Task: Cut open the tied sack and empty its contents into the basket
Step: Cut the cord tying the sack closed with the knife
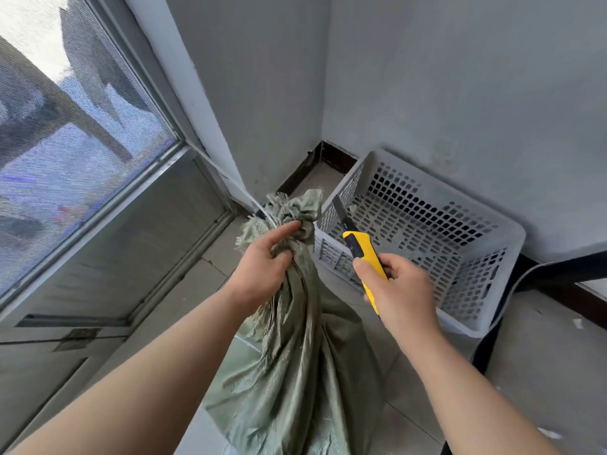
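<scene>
One green woven sack (295, 372), standing on the tiled floor (542, 372), neck bunched and frayed at the top. One left hand (262, 274) clamped around that gathered neck, index finger laid along it. One right hand (399, 290) closed on one yellow utility knife (363, 257), blade extended, tip just beside the neck. One grey perforated basket (486, 224), tilted against the wall (460, 77), just right of the sack.

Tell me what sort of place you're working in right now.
Probably an enclosed balcony or utility corner of a building. A screened window fills the left side, bare grey walls meet at a corner with dark skirting, and the floor is tiled, with a plastic basket against the wall.
</scene>
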